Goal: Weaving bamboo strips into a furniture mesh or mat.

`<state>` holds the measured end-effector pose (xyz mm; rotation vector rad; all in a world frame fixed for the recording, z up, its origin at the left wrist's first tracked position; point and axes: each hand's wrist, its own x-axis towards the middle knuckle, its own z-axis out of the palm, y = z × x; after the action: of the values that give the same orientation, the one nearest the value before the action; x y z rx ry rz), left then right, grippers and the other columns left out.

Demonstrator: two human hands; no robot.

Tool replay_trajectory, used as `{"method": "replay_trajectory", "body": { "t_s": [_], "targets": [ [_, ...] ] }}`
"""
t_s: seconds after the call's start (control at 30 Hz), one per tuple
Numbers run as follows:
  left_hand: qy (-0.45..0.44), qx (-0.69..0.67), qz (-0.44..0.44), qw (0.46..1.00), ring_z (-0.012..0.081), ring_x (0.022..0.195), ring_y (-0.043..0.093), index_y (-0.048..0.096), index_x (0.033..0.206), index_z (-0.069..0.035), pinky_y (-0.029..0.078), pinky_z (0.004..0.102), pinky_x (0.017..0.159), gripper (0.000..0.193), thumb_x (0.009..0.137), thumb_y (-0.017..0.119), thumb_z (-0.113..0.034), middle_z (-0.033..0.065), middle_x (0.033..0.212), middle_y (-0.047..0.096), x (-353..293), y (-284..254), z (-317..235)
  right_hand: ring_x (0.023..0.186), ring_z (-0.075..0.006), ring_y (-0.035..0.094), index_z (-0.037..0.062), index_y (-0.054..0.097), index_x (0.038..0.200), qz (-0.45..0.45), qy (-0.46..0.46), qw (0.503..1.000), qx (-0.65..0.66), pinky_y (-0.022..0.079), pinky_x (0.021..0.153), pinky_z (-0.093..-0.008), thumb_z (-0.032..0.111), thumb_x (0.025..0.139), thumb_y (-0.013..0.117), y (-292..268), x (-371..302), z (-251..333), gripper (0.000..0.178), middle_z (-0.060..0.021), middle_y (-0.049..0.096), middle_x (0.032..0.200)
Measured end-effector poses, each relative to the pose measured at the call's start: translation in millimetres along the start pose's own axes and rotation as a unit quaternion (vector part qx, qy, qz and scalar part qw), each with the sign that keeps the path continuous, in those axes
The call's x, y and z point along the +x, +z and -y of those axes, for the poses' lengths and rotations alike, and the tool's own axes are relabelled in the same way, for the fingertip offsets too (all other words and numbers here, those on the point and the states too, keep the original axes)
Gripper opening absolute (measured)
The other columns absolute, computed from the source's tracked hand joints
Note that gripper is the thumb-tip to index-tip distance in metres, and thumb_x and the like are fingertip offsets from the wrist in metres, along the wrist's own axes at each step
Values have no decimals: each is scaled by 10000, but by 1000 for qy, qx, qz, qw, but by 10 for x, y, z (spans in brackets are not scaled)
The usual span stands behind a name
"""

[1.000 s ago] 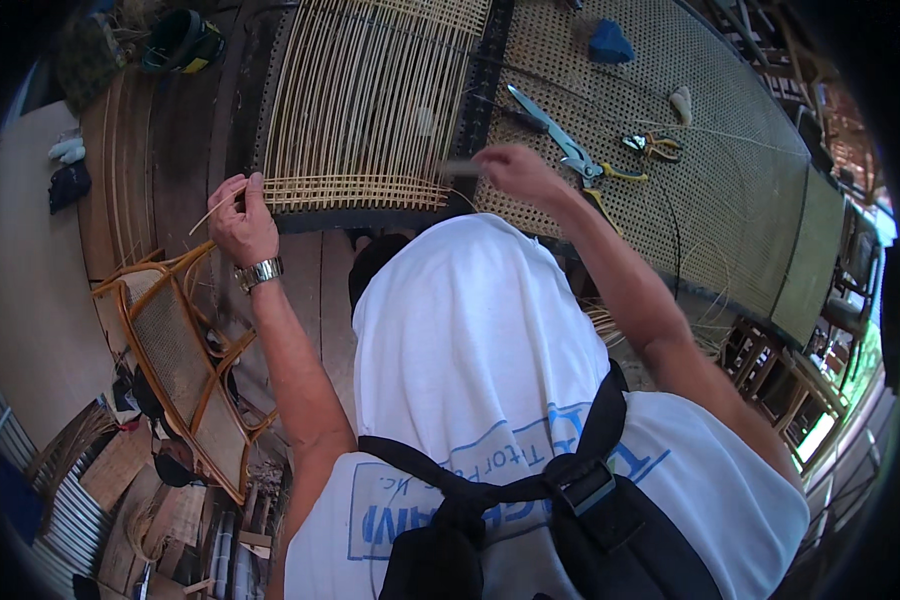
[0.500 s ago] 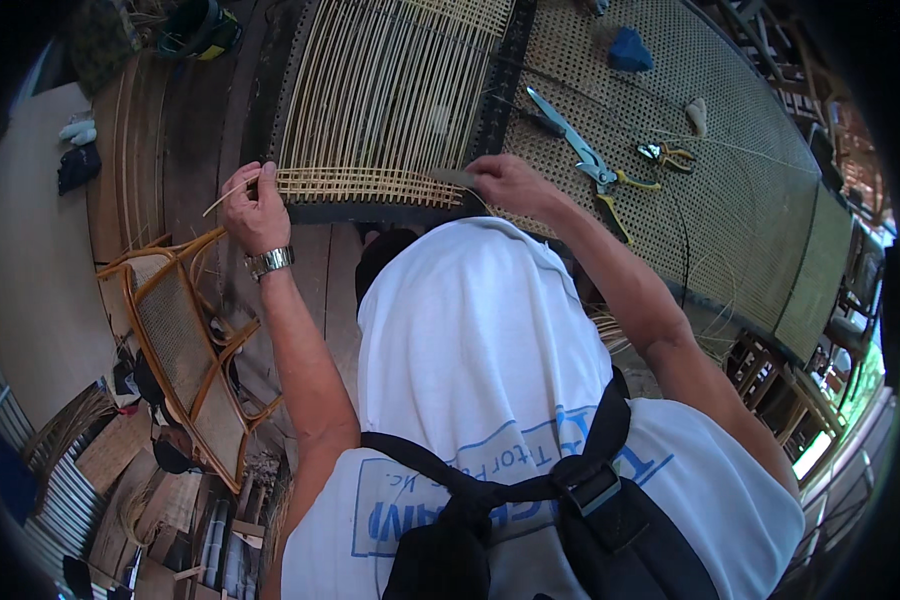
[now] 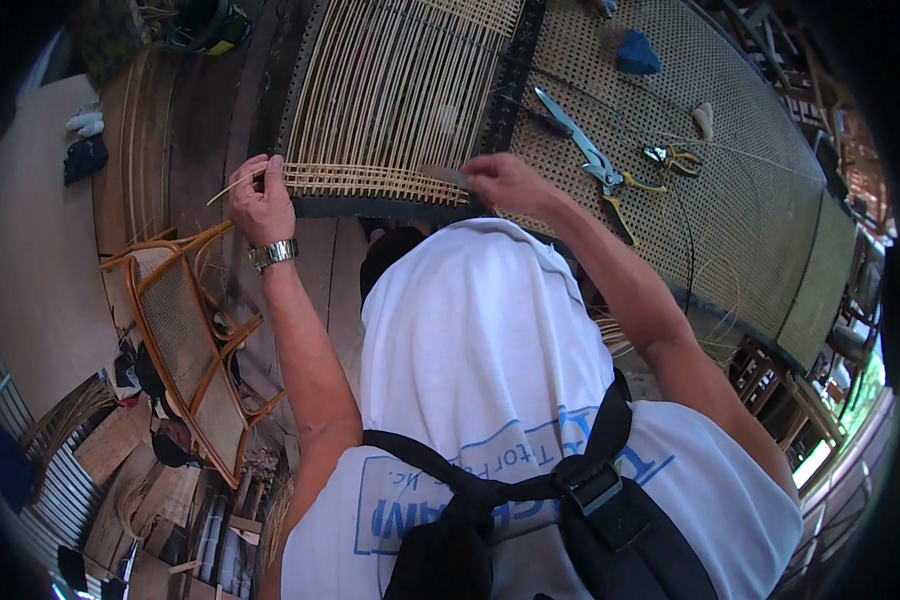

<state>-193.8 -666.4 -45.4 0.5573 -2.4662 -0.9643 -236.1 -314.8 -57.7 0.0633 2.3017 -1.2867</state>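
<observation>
Beside me, the left hand [image 3: 262, 203] pinches a pale strand [image 3: 222, 196] at the woven band's [image 3: 360, 181] left end, presumably keeping it taut. The right hand [image 3: 505, 184] grips a flat tool [image 3: 443, 175] by the band's right end; shears [image 3: 598, 163] rest on cane mesh [image 3: 750, 200], perhaps for easy reach.

Hands [image 3: 263, 208] [image 3: 512, 187] at woven cane [image 3: 370, 181], shears [image 3: 592, 152], pliers [image 3: 680, 162] alongside
</observation>
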Motion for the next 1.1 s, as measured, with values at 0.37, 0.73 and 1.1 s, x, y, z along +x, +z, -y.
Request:
{"method": "replay_trajectory", "body": {
  "t_s": [0.37, 0.73, 1.1],
  "targets": [
    [-8, 3, 29, 1000, 197, 854, 670, 712, 884, -50, 538, 333, 745, 194, 873, 736, -242, 57, 1003, 711, 9, -27, 102, 682, -167, 629, 36, 687, 1120, 114, 41, 993, -8, 513, 645, -316, 168, 922, 555, -77, 56, 105, 273, -103, 679, 794],
    [7, 6, 17, 1000, 237, 865, 664, 702, 852, -50, 530, 355, 714, 174, 856, 735, -221, 63, 951, 708, 38, -27, 59, 611, -97, 539, 7, 678, 1127, 46, 55, 996, 46, 456, 594, -266, 178, 951, 570, -125, -36, 53, 268, -31, 621, 751],
    [0, -15, 24, 1000, 234, 838, 669, 692, 839, -36, 538, 356, 728, 160, 851, 741, -188, 71, 941, 706, 43, -47, 70, 603, -102, 577, -2, 678, 1113, 201, 72, 977, -6, 468, 569, -278, 172, 939, 578, -268, -23, -30, 265, -43, 634, 711]
  ]
}}
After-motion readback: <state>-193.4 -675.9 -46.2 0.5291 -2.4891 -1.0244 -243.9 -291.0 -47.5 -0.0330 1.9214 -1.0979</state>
